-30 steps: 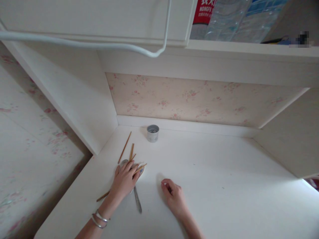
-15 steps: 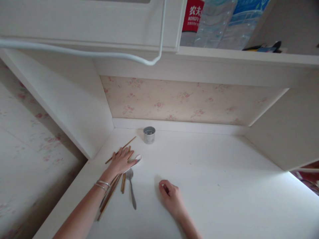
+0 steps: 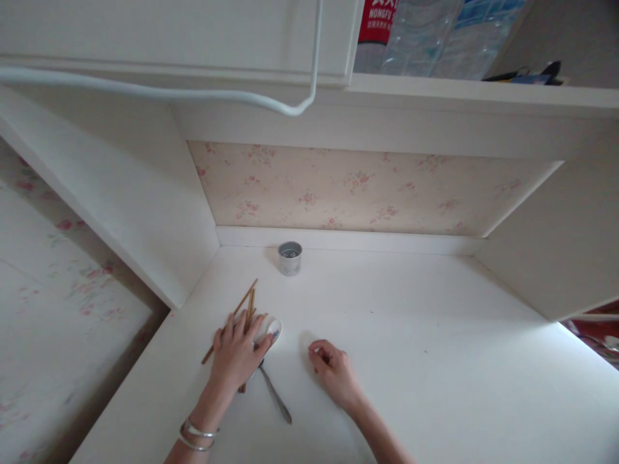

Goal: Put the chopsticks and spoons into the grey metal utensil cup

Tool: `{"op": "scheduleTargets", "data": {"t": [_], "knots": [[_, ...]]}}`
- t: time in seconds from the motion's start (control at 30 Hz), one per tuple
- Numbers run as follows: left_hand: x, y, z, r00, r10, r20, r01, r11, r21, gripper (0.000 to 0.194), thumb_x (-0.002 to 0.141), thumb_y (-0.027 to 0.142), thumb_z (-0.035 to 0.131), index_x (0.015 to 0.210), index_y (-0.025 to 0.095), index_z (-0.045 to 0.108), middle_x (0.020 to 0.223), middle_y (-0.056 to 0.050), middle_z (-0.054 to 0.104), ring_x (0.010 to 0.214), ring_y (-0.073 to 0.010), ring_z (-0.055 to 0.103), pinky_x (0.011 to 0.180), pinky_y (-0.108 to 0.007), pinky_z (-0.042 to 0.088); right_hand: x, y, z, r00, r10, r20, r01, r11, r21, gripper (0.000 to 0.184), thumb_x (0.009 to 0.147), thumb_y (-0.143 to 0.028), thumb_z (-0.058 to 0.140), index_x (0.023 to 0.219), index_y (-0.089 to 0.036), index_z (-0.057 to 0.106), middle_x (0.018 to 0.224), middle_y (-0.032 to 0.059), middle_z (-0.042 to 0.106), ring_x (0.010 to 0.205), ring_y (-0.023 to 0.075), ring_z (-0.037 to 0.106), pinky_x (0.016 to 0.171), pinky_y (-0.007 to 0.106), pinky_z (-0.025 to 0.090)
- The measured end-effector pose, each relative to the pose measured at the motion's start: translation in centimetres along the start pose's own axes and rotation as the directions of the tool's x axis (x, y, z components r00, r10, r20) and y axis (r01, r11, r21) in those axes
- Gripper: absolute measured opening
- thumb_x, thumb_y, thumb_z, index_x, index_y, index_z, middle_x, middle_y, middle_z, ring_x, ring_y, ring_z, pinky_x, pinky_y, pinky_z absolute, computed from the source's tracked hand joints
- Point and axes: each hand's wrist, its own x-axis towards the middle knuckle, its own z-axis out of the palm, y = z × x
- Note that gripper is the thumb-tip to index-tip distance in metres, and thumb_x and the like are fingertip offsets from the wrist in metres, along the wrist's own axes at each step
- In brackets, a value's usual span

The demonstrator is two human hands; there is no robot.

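My left hand (image 3: 236,354) lies flat with spread fingers over a bundle of wooden chopsticks (image 3: 251,301), whose ends stick out beyond the fingers and below the palm. Beside its thumb shows the bowl of a white ceramic spoon (image 3: 275,327) with a blue mark; the rest of it is hidden under the hand. A metal spoon (image 3: 276,394) lies just right of the palm, handle toward me, its head mostly covered. Resting on the tabletop to the right, my right hand (image 3: 335,377) has its fingers curled in, and nothing shows in them.
A grey perforated metal cup (image 3: 290,263) stands upright near the back ledge of the white desk (image 3: 396,386). Overhead, a shelf (image 3: 464,96) holds plastic bottles (image 3: 425,38), and a white cable (image 3: 232,96) hangs in front of the cabinet. Side panels bound the desk.
My left hand has slid toward me and slightly right, dragging the chopsticks and both spoons along. The metal spoon has turned a little. My right hand stays nearly in place.
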Motion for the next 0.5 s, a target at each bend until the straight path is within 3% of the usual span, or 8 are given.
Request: {"op": "scheduleTargets", "data": {"t": [0.13, 0.27, 0.4, 0.5], "knots": [[-1.1, 0.2, -0.1, 1.000, 0.001, -0.023, -0.001, 1.000, -0.021, 0.056, 0.088, 0.062, 0.043, 0.136, 0.035, 0.052, 0.149, -0.011, 0.044, 0.140, -0.0407, 0.028, 0.106, -0.062, 0.026, 2.5, -1.9, -0.5, 0.994, 0.002, 0.112, 0.007, 0.997, -0.078, 0.024, 0.092, -0.026, 0.045, 0.110, -0.018, 0.059, 0.073, 0.0006, 0.067, 0.060, 0.0134, 0.060, 0.057, 0.023, 0.043], [-1.0, 0.1, -0.3, 0.999, 0.007, -0.053, -0.010, 0.999, -0.041, 0.049, 0.090, 0.054, 0.046, 0.134, 0.034, 0.055, 0.148, -0.010, 0.046, 0.140, -0.0389, 0.029, 0.107, -0.064, 0.025, 6.7, -5.0, -1.1, 0.985, -0.042, 0.166, 0.070, 0.984, -0.165, 0.046, 0.089, -0.028, 0.055, 0.134, -0.022, 0.046, 0.098, 0.0029, 0.072, 0.069, 0.0135, 0.065, 0.067, 0.025, 0.047], [-0.3, 0.0, -0.3, 0.997, -0.018, -0.074, 0.012, 0.997, -0.073, 0.045, 0.089, 0.047, 0.050, 0.131, 0.030, 0.058, 0.146, -0.011, 0.048, 0.140, -0.0357, 0.030, 0.109, -0.062, 0.023, 11.9, -8.1, -1.1, 0.986, -0.060, 0.157, 0.104, 0.951, -0.291, 0.068, 0.089, -0.033, 0.056, 0.150, -0.025, 0.026, 0.113, 0.0048, 0.070, 0.089, 0.0197, 0.067, 0.082, 0.030, 0.046], [0.3, -0.1, -0.2, 0.998, -0.017, -0.054, 0.011, 0.994, -0.110, 0.044, 0.090, 0.045, 0.050, 0.130, 0.029, 0.059, 0.145, -0.011, 0.049, 0.139, -0.0353, 0.032, 0.108, -0.063, 0.023, 15.4, -9.8, -0.5, 0.993, -0.042, 0.111, 0.083, 0.916, -0.393, 0.071, 0.091, -0.035, 0.053, 0.152, -0.024, 0.020, 0.119, 0.0087, 0.067, 0.101, 0.0254, 0.066, 0.087, 0.034, 0.045]]}}
